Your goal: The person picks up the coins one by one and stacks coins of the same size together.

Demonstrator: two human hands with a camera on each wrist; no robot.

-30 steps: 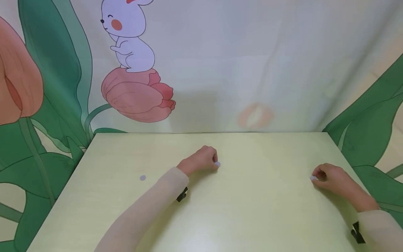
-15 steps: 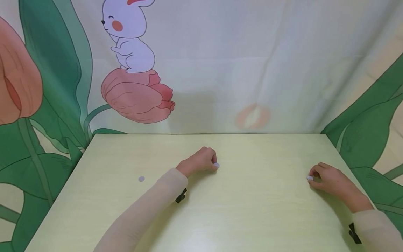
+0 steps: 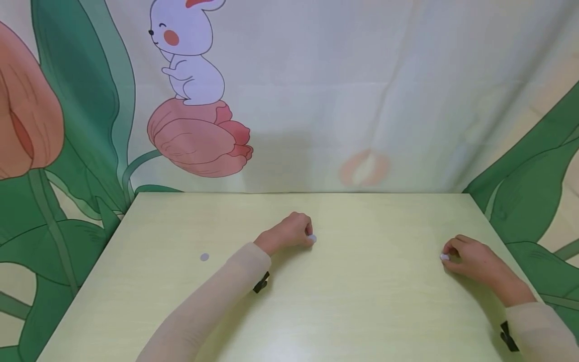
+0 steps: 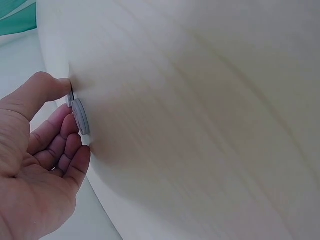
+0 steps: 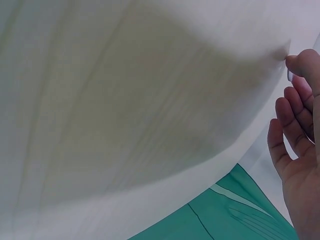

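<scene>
The left hand [image 3: 289,232] rested near the middle of the tabletop [image 3: 362,301], fingers curled, thumb and fingertips pinching a small grey disc [image 4: 80,116] against the surface. The right hand [image 3: 470,256] lay close to the tabletop's right edge, fingers likewise curled, pinching a small white disc [image 3: 445,257] at its fingertips. A 3rd disc [image 3: 204,257], grey, lay flat and alone well to the left of the left hand. A rabbit-and-tulip backdrop [image 3: 190,100] hung behind the tabletop.
</scene>
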